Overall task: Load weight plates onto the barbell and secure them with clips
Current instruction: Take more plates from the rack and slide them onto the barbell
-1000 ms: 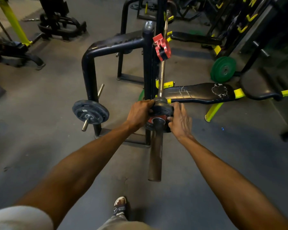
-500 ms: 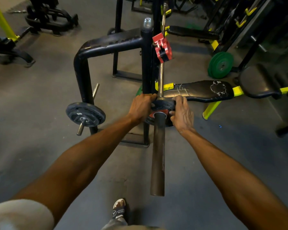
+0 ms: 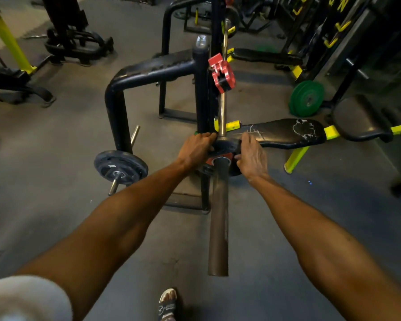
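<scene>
The barbell's thick sleeve (image 3: 218,216) points toward me, and its thin shaft runs away past the rack. A small black weight plate (image 3: 225,144) sits at the sleeve's inner end. Against the plate's near face sits a red clip (image 3: 212,160). My left hand (image 3: 196,150) holds the plate's left edge and my right hand (image 3: 251,157) holds its right edge, fingers by the red clip. A second red clip (image 3: 221,72) hangs higher on the rack upright beside the shaft.
The dark rack frame (image 3: 153,72) stands ahead. A black plate (image 3: 120,167) rests on its left storage peg. A worn black bench (image 3: 285,133) with yellow legs lies to the right, green plates (image 3: 307,98) behind it. My sandalled foot (image 3: 168,304) is below the sleeve.
The view has drawn closer and more of the sleeve shows toward me. Both hands stay on the plate and clip at the sleeve's inner end.
</scene>
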`<state>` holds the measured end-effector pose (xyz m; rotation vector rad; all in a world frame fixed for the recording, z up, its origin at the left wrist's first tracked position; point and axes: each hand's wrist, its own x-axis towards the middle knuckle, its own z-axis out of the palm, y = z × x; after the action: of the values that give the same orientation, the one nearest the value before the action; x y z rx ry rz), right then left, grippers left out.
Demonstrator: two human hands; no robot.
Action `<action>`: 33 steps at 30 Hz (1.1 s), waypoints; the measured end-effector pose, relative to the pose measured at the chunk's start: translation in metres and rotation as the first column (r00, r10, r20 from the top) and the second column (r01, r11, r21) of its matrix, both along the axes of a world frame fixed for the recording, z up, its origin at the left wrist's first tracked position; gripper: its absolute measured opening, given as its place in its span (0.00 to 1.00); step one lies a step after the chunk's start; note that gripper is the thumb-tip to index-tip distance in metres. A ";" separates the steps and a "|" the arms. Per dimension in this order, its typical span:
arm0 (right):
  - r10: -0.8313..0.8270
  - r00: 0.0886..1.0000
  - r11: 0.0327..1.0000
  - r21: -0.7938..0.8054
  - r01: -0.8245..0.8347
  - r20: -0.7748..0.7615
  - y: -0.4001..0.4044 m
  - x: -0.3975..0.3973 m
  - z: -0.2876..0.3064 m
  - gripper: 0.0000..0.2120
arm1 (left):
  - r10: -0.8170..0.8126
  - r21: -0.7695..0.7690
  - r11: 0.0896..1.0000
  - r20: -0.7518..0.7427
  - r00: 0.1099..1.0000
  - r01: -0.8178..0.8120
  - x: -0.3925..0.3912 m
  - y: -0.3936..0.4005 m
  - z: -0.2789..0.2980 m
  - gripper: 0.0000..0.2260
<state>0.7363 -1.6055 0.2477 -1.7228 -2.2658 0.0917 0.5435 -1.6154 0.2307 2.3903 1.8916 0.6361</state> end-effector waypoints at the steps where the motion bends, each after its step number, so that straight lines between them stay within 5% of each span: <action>1: 0.006 1.000 1.000 -0.002 -0.006 0.004 0.000 0.000 0.001 0.27 | -0.003 -0.011 1.000 0.019 1.000 0.003 0.000 -0.002 0.002 0.18; 4: 0.008 1.000 1.000 -0.012 -0.008 -0.023 -0.010 0.000 0.011 0.28 | 0.016 -0.033 0.999 0.065 0.998 -0.014 0.000 -0.010 0.017 0.12; 8: 0.023 0.998 0.997 0.069 -0.019 -0.062 -0.046 0.002 0.029 0.23 | 0.067 0.050 0.996 0.136 0.988 -0.075 0.000 -0.057 0.041 0.17; 14: 0.081 0.937 0.996 0.071 -0.060 -0.340 -0.121 -0.007 0.022 0.17 | 0.079 0.001 0.997 0.249 0.965 -0.082 -0.018 -0.153 0.025 0.15; 20: 0.177 0.919 0.984 0.039 -0.174 -0.352 -0.194 -0.038 -0.011 0.17 | 0.247 0.006 0.968 0.165 0.955 -0.252 -0.031 -0.242 -0.006 0.19; 33: 0.264 0.938 0.922 -0.225 -0.314 -0.225 -0.238 -0.128 -0.083 0.16 | 0.472 -0.310 0.866 0.240 0.849 -0.394 -0.131 -0.314 -0.075 0.18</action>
<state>0.6088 -1.8440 0.1650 -1.3993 -2.4286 0.6146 0.4129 -1.9295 0.1555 1.6029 2.2219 0.6899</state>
